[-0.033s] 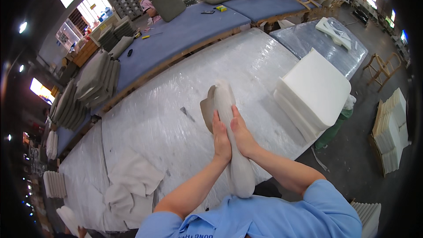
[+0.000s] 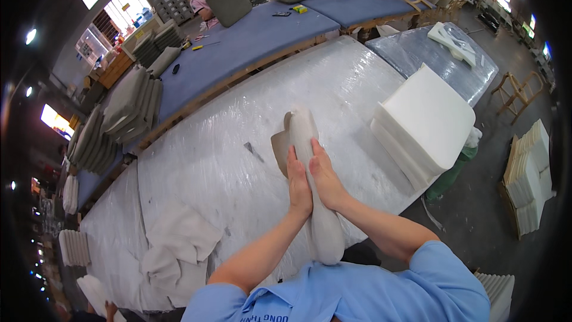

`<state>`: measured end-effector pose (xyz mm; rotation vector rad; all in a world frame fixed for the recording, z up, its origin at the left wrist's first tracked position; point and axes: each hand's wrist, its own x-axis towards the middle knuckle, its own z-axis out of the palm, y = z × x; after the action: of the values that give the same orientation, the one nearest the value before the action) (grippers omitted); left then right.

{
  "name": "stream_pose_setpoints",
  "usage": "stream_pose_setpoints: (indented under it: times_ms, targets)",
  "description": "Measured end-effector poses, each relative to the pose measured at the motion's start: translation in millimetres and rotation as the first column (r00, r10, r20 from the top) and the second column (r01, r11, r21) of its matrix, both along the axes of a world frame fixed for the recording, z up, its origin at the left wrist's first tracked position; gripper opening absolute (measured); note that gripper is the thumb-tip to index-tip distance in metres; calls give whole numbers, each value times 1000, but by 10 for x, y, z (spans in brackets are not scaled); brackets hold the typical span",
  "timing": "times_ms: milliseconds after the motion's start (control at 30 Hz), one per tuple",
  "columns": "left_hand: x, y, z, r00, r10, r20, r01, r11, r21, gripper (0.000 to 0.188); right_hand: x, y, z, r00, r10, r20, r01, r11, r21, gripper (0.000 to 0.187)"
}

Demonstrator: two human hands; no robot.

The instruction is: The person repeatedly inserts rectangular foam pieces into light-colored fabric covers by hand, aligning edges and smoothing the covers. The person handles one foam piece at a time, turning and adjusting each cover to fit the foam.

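A pale grey-beige seat cushion stands on its edge on the plastic-covered table, its near end against my shirt. My left hand presses flat along its left side, fingers stretched out and pointing away from me. Against the opposite side lies my right hand, also flat, so the cushion is squeezed between both palms. A darker beige fabric flap sticks out to the left at the cushion's far end. My palms hide the middle of its sides.
White foam pads are stacked on the right. Crumpled light cloth lies at the near left. Beyond runs a blue-topped table, with grey cushion piles at its left and a person behind it holding a grey cushion.
My hands and the cushion stay almost in place. At the lower left edge, another person's hand and a white foam piece have shifted slightly.
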<state>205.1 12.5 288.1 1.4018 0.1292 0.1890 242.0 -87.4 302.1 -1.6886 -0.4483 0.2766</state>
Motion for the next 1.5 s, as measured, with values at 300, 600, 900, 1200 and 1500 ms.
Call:
stream_pose_setpoints:
  times_ms: [300,600,900,1200,1500]
  targets:
    - [-79,49,125,996,-68,-52,64,996,-69,78,14,-137,-73,998,54,-36,-48,986,160,82]
    - [-162,-27,20,1000,-28,6,28,998,52,78,-96,-83,75,990,72,123,-53,987,-149,85]
    - [-630,-157,112,995,-93,-39,95,994,56,75,-538,-410,-55,997,51,56,-52,998,18,81]
    - [-737,-53,-109,991,-123,52,106,960,259,77,-693,-294,149,982,64,180,-64,998,-2,85]
    - [-1357,-225,66,993,-113,23,114,993,-19,80,-1281,-424,67,964,14,265,-2,999,-46,87]
